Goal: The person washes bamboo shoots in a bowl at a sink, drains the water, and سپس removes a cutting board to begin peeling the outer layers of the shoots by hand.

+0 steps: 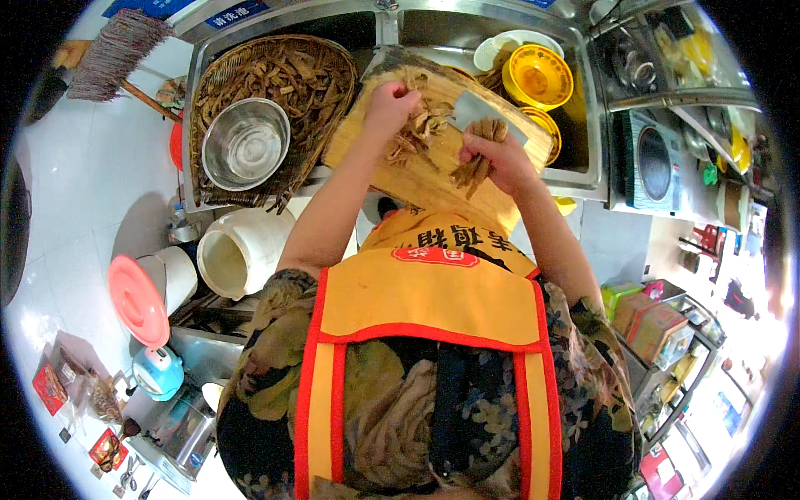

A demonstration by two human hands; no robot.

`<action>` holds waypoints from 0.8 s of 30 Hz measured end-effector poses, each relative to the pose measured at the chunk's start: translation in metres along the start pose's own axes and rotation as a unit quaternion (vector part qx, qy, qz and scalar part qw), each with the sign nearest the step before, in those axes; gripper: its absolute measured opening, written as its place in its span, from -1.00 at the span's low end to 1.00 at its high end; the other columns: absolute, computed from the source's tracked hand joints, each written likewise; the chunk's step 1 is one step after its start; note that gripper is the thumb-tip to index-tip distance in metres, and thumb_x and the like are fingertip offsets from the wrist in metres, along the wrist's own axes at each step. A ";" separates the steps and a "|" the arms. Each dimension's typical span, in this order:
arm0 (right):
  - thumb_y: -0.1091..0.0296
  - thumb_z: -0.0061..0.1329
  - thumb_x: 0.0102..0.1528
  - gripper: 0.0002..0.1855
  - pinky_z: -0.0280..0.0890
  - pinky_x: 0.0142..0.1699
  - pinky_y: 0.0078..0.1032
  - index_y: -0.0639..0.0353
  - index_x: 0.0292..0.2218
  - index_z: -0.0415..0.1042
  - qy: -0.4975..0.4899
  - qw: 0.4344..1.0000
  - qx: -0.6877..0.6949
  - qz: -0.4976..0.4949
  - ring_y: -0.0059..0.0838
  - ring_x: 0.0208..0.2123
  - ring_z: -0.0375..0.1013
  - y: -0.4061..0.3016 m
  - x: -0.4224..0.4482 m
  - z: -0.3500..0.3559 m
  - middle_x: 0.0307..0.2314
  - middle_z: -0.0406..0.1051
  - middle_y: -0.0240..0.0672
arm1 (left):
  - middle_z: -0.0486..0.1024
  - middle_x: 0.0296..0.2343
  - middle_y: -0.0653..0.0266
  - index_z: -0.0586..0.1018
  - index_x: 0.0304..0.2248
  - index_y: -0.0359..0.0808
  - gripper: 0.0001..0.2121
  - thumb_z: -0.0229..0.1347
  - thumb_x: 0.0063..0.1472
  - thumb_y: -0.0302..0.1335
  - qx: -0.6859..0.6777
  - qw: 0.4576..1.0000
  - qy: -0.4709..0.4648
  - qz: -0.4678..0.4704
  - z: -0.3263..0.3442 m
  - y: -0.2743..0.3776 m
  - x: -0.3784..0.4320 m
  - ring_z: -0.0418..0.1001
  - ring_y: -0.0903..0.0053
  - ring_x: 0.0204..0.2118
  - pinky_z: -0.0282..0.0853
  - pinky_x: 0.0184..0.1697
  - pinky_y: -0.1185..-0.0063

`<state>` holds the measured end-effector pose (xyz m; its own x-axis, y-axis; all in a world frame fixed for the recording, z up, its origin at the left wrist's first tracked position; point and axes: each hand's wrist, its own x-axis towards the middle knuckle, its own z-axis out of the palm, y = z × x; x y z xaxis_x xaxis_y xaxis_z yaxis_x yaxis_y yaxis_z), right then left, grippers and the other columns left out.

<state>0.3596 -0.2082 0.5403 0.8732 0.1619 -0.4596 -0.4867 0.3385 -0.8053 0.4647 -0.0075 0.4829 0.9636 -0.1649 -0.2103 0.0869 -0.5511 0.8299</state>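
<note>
My right hand (503,164) holds a bunch of brown, dried-looking food strips (480,156) above the right part of a wooden cutting board (356,140). Beside and partly behind that bunch is a flat grey metal blade (474,109), like a cleaver's; its handle is not visible. Over the board's left part, my left hand (390,111) has its fingers curled together. Whether a strip is pinched in them is hidden. Just right of those fingers lies a loose pile of cut brown strips (431,120). The board rests across a double steel sink (597,144).
A wicker basket (203,115) of brown strips fills the left basin, with a steel bowl (247,144) on it. Yellow bowls (539,75) and a white plate (531,39) stand at right. Below left are a white plastic barrel (250,250) and a pink-lidded bin (139,301).
</note>
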 end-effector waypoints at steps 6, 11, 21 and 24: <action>0.46 -0.01 0.01 -0.88 0.21 -0.46 -0.59 0.29 -0.41 0.35 0.061 0.991 -0.110 -0.034 -0.57 -0.59 0.28 -0.023 0.010 0.030 -0.62 0.29 -0.40 | 0.47 -0.51 0.34 0.51 -0.40 -0.38 -0.82 0.09 0.10 -0.40 -0.343 0.936 -0.047 -0.061 -0.044 0.042 -0.051 0.41 0.64 -0.53 0.39 -0.43 0.62; 0.43 0.00 0.02 -0.83 0.19 -0.48 -0.61 0.32 -0.33 0.39 0.012 0.999 -0.036 -0.034 -0.59 -0.60 0.26 -0.028 0.027 0.041 -0.64 0.27 -0.43 | 0.48 -0.43 0.30 0.50 -0.32 -0.37 -0.82 0.05 0.14 -0.42 -0.475 0.872 -0.035 -0.112 -0.056 0.040 -0.068 0.44 0.63 -0.46 0.42 -0.38 0.62; 0.41 -0.06 0.06 -0.71 0.38 -0.14 -0.45 0.25 -0.15 0.32 -0.084 0.990 0.081 0.084 -0.43 -0.30 0.46 -0.031 0.034 0.054 -0.29 0.43 -0.26 | 0.48 -0.44 0.32 0.48 -0.28 -0.38 -0.81 0.06 0.11 -0.48 -0.423 0.903 -0.075 -0.022 -0.051 0.040 -0.090 0.41 0.68 -0.40 0.35 -0.35 0.67; 0.43 -0.04 0.05 -0.70 0.38 -0.15 -0.46 0.24 -0.14 0.32 -0.096 0.991 0.073 0.051 -0.44 -0.29 0.45 -0.035 0.028 0.059 -0.29 0.42 -0.27 | 0.47 -0.45 0.33 0.49 -0.32 -0.39 -0.83 0.07 0.10 -0.48 -0.374 0.925 -0.063 -0.002 -0.046 0.033 -0.089 0.39 0.69 -0.44 0.32 -0.37 0.69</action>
<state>0.4026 -0.1609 0.5777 0.8156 0.3702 -0.4448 -0.5756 0.4398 -0.6894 0.3938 0.0260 0.5528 0.9296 -0.2846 -0.2340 0.2871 0.1615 0.9442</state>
